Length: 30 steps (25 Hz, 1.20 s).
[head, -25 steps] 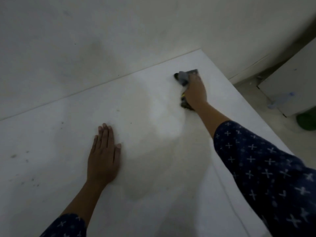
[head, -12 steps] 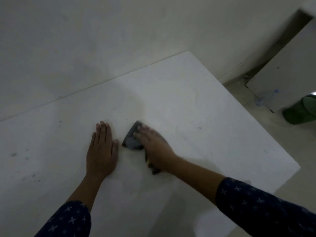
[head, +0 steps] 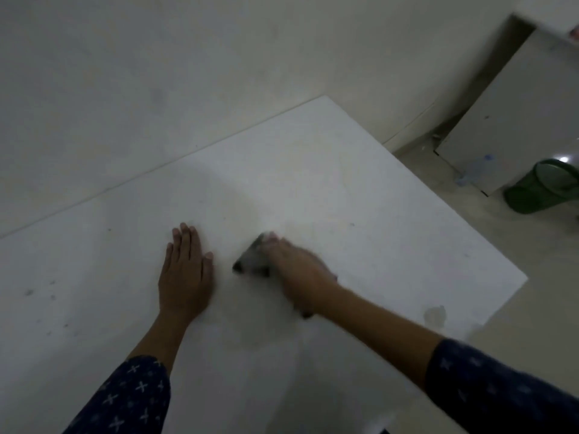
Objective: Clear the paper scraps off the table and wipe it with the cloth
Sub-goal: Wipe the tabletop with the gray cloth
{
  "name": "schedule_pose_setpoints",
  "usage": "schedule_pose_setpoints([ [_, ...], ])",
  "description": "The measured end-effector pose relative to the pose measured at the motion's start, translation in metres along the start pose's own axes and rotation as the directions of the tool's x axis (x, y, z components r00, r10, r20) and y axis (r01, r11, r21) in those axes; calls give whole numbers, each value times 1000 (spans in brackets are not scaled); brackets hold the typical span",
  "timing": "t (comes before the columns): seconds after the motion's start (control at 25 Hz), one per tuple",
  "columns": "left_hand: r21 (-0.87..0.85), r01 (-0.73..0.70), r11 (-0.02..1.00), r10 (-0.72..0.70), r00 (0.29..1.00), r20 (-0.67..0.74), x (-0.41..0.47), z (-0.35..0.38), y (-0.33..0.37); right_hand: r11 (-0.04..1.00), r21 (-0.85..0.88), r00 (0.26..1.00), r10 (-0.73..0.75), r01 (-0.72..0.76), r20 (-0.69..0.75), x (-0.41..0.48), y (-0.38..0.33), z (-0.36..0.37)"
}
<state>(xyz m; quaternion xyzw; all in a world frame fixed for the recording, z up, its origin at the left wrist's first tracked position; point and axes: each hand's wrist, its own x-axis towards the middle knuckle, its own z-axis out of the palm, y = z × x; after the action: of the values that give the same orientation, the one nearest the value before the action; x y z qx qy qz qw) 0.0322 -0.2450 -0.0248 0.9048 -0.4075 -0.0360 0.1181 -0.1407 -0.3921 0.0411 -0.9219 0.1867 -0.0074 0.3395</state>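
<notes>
While the right hand [head: 294, 270] is pretty blurry, you can see it lying on top of the grey cloth [head: 250, 263] just right of the middle of the frame. The fingers look stretched out flat over the cloth, pressing it onto the white table [head: 344, 189] rather than bunching it up. A dark corner of the cloth pokes out to the left of the fingers, and another bit shows under the wrist.

Just left of that, close to the cloth but not touching it, the left hand [head: 185, 270] is planted palm down on the table. Its fingers are straight and together, with nothing in it. Both arms come in from the bottom edge in dark blue sleeves [head: 131, 396] with little white crosses.

Further out, there are some dark specks [head: 29, 292] on the tabletop at the far left. A pale see-through patch [head: 435, 314] sits near the table's lower right edge, and I honestly can't tell if it's a scrap or a wet spot.

The table backs onto a plain wall [head: 156, 73] filling the upper left. Over on the right edge of the frame, on the floor [head: 548, 292], a green bin [head: 539, 189] sits beside a pale cabinet [head: 517, 114]. A plastic bottle [head: 476, 167] lies against the cabinet.
</notes>
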Motion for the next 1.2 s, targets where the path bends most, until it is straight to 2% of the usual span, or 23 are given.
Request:
schedule_pose_setpoints([
  [0.08, 5, -29, 1000, 29, 999, 14, -1, -1, 1, 977, -125, 979, -153, 171, 136, -17, -7, 45],
  [0.12, 2, -40, 999, 40, 999, 11, -1, -1, 2, 965, -186, 979, -162, 183, 123, -12, 15, 43],
  [0.16, -4, -47, 999, 47, 999, 5, -1, 0, 2, 977, -171, 991, -128, 130, 24, -2, 41, 36],
  [0.2, -14, -49, 999, 49, 999, 10, -2, 0, 2, 995, -93, 992, -31, 19, -120, 10, 61, 20],
  [0.24, -18, -54, 998, 54, 998, 23, -3, 0, 1, 989, -12, 967, 143, -149, -209, 17, 77, -4],
  [0.28, -16, -62, 998, 63, 998, 28, -3, 0, 1, 961, -50, 926, 249, -273, -283, 21, 98, -26],
  [0.4, -26, -73, 997, 73, 997, 25, -2, 0, 1, 915, -115, 891, 338, -387, -304, 28, 149, -85],
  [0.44, -35, -75, 997, 76, 997, 30, -2, 0, 1, 916, -129, 898, 331, -379, -291, 27, 150, -96],
  [0.52, -42, -91, 995, 92, 995, 27, -2, 1, 2, 948, -113, 934, 263, -296, -242, 15, 121, -93],
  [0.6, -49, -110, 993, 112, 993, 39, -2, 1, 4, 975, -65, 974, 204, -211, -101, -11, 74, -51],
  [0.68, -60, -146, 987, 150, 986, 74, -5, 0, 12, 994, -79, 994, -67, 73, 82, -52, 28, 18],
  [0.72, -63, -178, 982, 184, 979, 87, -7, 0, 19, 974, -138, 973, -155, 180, 171, -68, 16, 45],
  [0.76, -71, -214, 974, 220, 971, 94, -9, 1, 30, 954, -198, 963, -186, 224, 193, -76, 19, 54],
  [0.8, -86, -244, 966, 252, 963, 94, -11, 2, 39, 952, -220, 973, -189, 215, 130, -74, 33, 49],
  [0.88, -123, -275, 954, 288, 951, 112, -18, 6, 57, 990, -143, 985, -12, -13, -170, -56, 74, 22],
  [0.92, -135, -281, 950, 298, 946, 124, -22, 9, 63, 979, -103, 944, 138, -176, -299, -50, 93, -1],
  [1.0, -123, -294, 948, 308, 943, 123, -30, 15, 70, 905, -75, 844, 357, -418, -400, -49, 127, -46],
  [1.12, -106, -302, 947, 313, 944, 101, -33, 19, 70, 867, 122, 731, 476, -483, -489, -69, 127, -67],
  [1.16, -104, -305, 947, 315, 944, 98, -32, 19, 70, 884, 148, 741, 454, -443, -495, -79, 108, -59],
  [1.2, -103, -307, 946, 317, 943, 99, -32, 19, 70, 916, 138, 795, 395, -376, -460, -90, 85, -42],
])
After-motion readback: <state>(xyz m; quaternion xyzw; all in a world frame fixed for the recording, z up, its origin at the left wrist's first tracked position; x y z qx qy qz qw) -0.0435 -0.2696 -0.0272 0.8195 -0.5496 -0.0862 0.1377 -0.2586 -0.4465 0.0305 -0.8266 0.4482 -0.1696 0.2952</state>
